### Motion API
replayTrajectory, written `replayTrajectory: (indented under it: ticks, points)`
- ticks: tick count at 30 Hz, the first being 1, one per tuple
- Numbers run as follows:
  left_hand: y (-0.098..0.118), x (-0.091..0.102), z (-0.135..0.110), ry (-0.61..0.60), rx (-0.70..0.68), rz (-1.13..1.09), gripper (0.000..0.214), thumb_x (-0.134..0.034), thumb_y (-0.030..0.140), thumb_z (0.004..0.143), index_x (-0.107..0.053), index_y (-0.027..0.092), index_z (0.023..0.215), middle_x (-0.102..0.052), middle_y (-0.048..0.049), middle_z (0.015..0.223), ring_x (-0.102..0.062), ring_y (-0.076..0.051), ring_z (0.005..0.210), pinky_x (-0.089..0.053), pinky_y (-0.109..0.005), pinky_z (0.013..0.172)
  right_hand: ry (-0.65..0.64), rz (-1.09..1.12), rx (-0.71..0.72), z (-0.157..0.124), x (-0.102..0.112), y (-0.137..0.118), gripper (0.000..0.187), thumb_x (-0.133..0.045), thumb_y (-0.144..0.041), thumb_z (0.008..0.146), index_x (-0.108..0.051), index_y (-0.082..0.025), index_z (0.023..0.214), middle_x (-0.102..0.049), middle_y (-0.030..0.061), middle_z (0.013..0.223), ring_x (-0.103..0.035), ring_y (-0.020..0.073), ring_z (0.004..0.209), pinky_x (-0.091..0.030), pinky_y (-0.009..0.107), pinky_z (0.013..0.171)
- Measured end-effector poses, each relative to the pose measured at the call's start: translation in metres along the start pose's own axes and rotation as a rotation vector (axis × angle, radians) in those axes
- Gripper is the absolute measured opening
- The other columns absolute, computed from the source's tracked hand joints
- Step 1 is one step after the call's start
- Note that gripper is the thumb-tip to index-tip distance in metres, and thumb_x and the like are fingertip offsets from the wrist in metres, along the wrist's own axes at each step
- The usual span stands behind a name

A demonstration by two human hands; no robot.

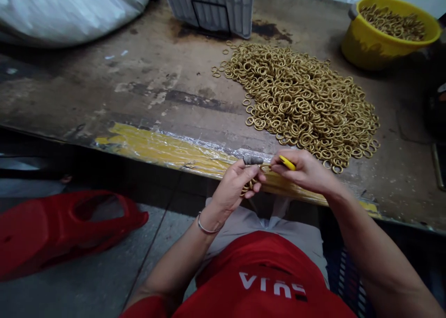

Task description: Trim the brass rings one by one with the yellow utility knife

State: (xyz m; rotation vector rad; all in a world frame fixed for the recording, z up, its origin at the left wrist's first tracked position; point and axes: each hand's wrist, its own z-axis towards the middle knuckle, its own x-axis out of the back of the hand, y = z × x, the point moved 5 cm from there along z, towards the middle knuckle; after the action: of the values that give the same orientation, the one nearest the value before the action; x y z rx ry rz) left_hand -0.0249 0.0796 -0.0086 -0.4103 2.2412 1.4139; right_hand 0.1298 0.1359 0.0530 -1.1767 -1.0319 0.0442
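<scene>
My left hand (237, 183) is closed around several brass-coloured rings (248, 187), with a dark wrap on one finger. Between its fingertips and my right hand, one ring (265, 167) is held out at the table's front edge. My right hand (301, 169) grips a small tool with a yellow handle (287, 163); the tool's working end is hidden by the fingers, close to that ring. Just beyond both hands spreads a large heap of the same rings (303, 100) on the table.
The worn wooden table (139, 90) has yellow tape (163, 148) along its front edge. A yellow tub (369, 44) of rings stands at the back right, a grey plastic basket (212, 7) at the back. A white sack (69, 11) lies back left. On the floor is a red stool (45, 230).
</scene>
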Motion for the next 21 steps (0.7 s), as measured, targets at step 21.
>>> replayTrajectory:
  ticks: [21]
  points:
    - [-0.008,-0.019,-0.011,0.036,-0.087,0.387,0.026,-0.080,0.036,0.075,-0.071,0.013,0.081,-0.061,0.0008,0.057,-0.051,-0.008,0.046,-0.040,-0.017,0.043,0.106,-0.544,-0.192,-0.056,-0.033,-0.013,0.024,-0.049,-0.006,0.079,-0.065,-0.016,0.094,-0.067,0.0079,0.088,-0.058,0.0180,0.070,-0.036,0.029,0.061]
